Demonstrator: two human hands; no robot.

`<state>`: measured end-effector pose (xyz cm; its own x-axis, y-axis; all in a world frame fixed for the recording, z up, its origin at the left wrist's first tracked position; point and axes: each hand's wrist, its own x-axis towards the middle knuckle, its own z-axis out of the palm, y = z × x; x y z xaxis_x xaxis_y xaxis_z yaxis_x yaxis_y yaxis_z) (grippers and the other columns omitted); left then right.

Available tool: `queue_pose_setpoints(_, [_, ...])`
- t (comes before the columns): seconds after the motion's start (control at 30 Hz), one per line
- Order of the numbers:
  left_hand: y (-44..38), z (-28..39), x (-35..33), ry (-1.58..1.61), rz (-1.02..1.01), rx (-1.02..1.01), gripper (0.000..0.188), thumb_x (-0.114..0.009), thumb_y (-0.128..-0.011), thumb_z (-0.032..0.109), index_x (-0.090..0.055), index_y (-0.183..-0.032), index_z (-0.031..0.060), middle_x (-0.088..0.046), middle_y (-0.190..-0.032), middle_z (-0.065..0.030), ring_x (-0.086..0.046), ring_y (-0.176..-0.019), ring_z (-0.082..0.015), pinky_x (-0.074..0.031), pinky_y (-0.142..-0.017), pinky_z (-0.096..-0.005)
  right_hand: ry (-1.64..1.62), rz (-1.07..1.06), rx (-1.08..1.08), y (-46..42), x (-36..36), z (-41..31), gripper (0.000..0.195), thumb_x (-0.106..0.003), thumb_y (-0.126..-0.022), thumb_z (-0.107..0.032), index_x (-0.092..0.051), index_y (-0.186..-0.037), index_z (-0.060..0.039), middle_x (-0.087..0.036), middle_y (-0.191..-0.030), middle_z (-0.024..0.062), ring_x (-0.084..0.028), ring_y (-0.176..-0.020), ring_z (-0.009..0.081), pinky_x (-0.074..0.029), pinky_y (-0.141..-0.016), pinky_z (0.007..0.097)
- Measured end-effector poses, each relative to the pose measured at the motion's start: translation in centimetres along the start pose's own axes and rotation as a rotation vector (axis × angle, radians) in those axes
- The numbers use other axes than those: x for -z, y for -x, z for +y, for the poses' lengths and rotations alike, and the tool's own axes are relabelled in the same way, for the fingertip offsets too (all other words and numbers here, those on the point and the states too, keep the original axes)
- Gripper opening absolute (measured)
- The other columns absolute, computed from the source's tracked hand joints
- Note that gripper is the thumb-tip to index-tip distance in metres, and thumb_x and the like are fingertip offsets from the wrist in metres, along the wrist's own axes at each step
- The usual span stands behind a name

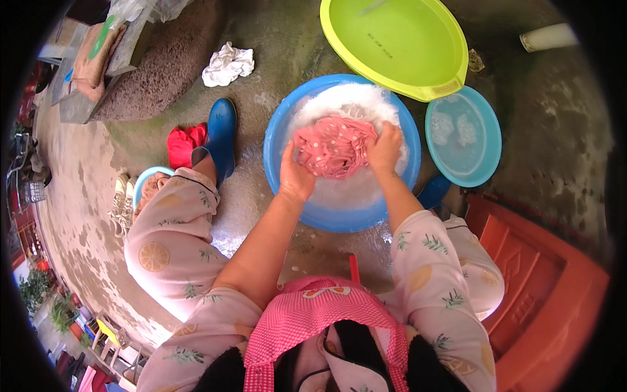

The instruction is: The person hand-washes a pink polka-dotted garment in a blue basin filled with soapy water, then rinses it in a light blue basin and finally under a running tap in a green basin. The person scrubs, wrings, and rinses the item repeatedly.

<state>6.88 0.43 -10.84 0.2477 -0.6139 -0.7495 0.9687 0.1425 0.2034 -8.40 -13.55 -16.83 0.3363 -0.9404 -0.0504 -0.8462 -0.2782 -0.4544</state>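
A bunched pink cloth with white dots (335, 147) lies in a blue plastic basin (338, 223) of soapy water. White suds (350, 98) gather thickly along the far side of the basin. At the cloth's left edge is my left hand (296, 174), its thumb raised and its palm turned toward the fabric; its other fingers are hidden below the cloth or water. My right hand (384, 149) grips the cloth's right side with bent fingers.
A large yellow-green basin (397, 44) overlaps the blue basin's far rim. Right of it sits a turquoise basin (463, 137) of cloudy water. A red plastic crate (534, 289) stands at the right. White cloth (229, 64) and red cloth (186, 144) lie on the wet floor.
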Motion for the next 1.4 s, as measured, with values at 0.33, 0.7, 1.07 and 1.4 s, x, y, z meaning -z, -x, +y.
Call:
queue_pose_setpoints(0.33, [0.3, -1.4, 1.6, -0.440, 0.241, 0.334, 0.058, -0.033, -0.091, 0.060, -0.044, -0.134, 0.0228, -0.049, -0.135, -0.0032, -0.035, -0.130, -0.0258, -0.009, -0.103, -0.0664, 0.037, -0.656, 0.017, 7.1, -5.9, 0.8, 0.050, -0.071, -0.073, -0.027, -0.057, -0.117, -0.0088, -0.061, -0.106, 0.0188, -0.058, -0.100, 0.0327, -0.044, -0.088, 0.0434])
queue_pose_setpoints(0.7, [-0.3, -3.0, 4.2, -0.412, -0.511, 0.082, 0.044, -0.047, -0.092, 0.045, -0.053, -0.110, 0.0051, -0.058, -0.109, -0.0121, -0.054, -0.106, -0.0254, -0.044, -0.093, -0.0394, -0.875, -0.440, 0.646, 11.9, 10.6, -14.2, 0.034, -0.070, -0.075, -0.024, -0.049, -0.057, -0.0045, -0.054, -0.064, 0.0111, -0.056, -0.061, 0.0285, -0.044, -0.058, 0.0394])
queue_pose_setpoints(1.07, [2.3, -2.7, 0.5, -0.408, -0.064, 0.087, 0.037, -0.051, -0.083, 0.014, -0.055, -0.118, 0.0006, -0.063, -0.111, -0.0117, -0.059, -0.104, -0.0233, -0.044, -0.095, -0.0324, 0.080, -0.197, 0.019, -1.0, 2.1, 0.0, 0.044, -0.052, -0.084, -0.052, -0.065, -0.084, -0.0096, -0.066, -0.082, 0.0164, -0.063, -0.081, 0.0339, -0.049, -0.075, 0.0454])
queue_pose_setpoints(1.4, [1.8, -1.9, 2.6, -0.542, 0.333, 0.300, 0.091, -0.066, -0.077, 0.048, -0.011, -0.147, 0.0285, -0.006, -0.154, -0.0080, -0.009, -0.139, -0.0370, -0.020, -0.097, -0.0712, 0.307, -0.542, 0.102, 5.6, -5.2, -0.6, 0.081, -0.069, -0.069, -0.051, -0.040, -0.135, -0.0148, -0.035, -0.139, 0.0214, -0.031, -0.130, 0.0365, -0.032, -0.102, 0.0488])
